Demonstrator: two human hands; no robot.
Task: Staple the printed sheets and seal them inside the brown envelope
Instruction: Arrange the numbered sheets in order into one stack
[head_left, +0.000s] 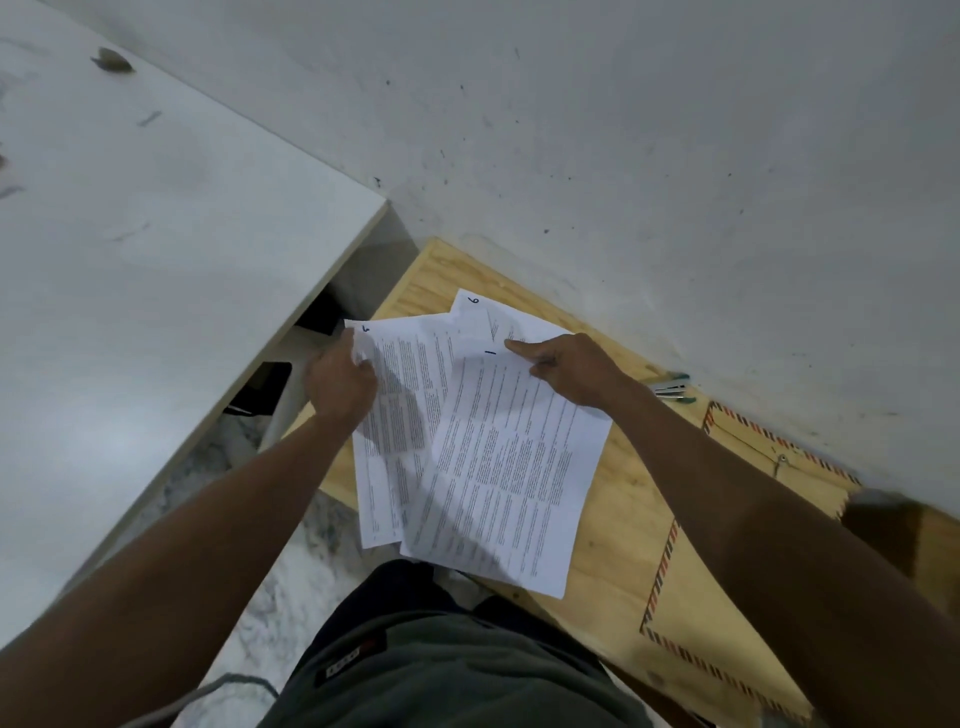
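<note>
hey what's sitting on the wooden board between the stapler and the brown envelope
Nothing: in the head view, only bare light plywood board shows between the small green-handled metal stapler by the wall and the brown striped-edge paper envelope.

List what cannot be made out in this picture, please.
Head view only:
- Sheets: printed text too small and blurred to read.
- Stapler: mostly hidden behind the right forearm.
- Envelope: largely covered by the right arm, cut off by the bottom edge.
- Left hand: fingertips hidden behind the sheets.
- Right hand: its grip under the paper is hidden.
</note>
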